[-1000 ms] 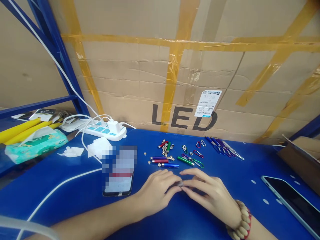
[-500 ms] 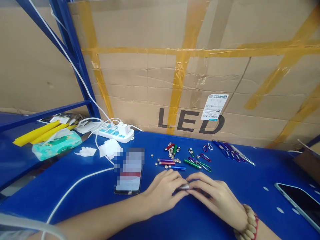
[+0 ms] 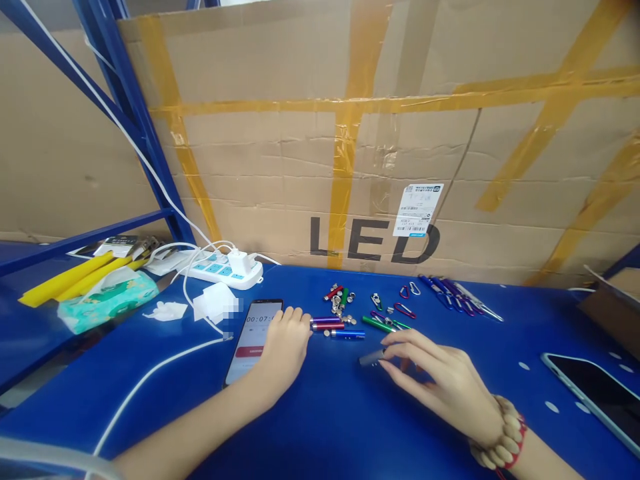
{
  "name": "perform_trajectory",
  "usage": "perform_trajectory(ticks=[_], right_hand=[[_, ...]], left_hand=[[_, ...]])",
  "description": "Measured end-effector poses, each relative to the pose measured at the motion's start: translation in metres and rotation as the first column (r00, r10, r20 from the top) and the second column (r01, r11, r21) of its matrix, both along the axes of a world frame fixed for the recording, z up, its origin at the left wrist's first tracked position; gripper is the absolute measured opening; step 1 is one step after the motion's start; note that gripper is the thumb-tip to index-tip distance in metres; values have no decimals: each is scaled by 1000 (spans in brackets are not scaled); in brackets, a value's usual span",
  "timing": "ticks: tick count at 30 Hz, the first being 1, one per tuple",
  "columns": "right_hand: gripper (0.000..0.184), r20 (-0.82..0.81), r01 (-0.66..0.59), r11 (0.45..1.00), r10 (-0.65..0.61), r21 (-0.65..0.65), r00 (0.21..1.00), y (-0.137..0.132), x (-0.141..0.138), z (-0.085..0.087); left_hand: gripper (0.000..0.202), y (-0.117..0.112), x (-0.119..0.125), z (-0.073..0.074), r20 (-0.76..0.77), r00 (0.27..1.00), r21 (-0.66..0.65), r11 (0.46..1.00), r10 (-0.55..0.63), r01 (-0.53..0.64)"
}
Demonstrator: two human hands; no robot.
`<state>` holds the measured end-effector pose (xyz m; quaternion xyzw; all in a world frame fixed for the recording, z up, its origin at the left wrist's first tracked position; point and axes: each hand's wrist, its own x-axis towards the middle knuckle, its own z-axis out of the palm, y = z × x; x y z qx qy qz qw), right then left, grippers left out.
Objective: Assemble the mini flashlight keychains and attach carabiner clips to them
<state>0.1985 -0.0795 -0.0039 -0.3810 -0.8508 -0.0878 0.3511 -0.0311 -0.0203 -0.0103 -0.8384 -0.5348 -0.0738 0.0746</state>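
Note:
Pinched between the thumb and fingers of my right hand (image 3: 433, 373) is a dark grey metal tube (image 3: 370, 359), held just above the blue table. My left hand (image 3: 287, 343) reaches down at the left end of the purple tube (image 3: 325, 321) and the red tube (image 3: 334, 327), its fingers bent together. Whatever its fingertips touch is hidden beneath them. It also covers part of a phone (image 3: 245, 353) showing a timer. Beside the tubes lie small silver button cells (image 3: 353, 320), a blue tube (image 3: 349, 335) and a green tube (image 3: 377, 324).
Carabiner clips (image 3: 405, 310) and short red and green parts lie behind the tubes. Several pens (image 3: 460, 297) sit back right, with a second phone (image 3: 595, 393) at right. A power strip (image 3: 225, 270), white cables and tissue pack (image 3: 107, 297) are left. A large carton (image 3: 280, 187) stands behind.
My left hand has let go of the grey tube and moved left and slightly back, beside the other tubes. My right hand still has the tube. The view has shifted slightly.

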Motion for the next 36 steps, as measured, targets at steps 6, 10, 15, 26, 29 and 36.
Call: perform_trajectory(ticks=[6,10,15,26,29,36], right_hand=[[13,24,-45,998,46,-41,999,0,-4,-5],[14,42,-61,996,64,-61,997,1,-2,-6],[15,66,-61,996,65,-59,996,4,2,-6],[14,78,-63,993,71,-97,994,7,5,-11],[15,83,-66,993,74,-93,994,8,5,-11],[12,85,-88,990,97,-112,992,10,5,-10]], left_hand=[[29,-3,1,-7,47,994,20,995,-101,101],[26,-4,3,-13,44,996,49,996,-81,79],[24,0,2,-13,47,997,61,996,-64,61],[20,1,-1,-7,16,998,6,998,-59,59],[20,1,-1,-10,90,994,24,998,-57,55],[19,-2,0,-1,124,991,-25,998,-56,59]])
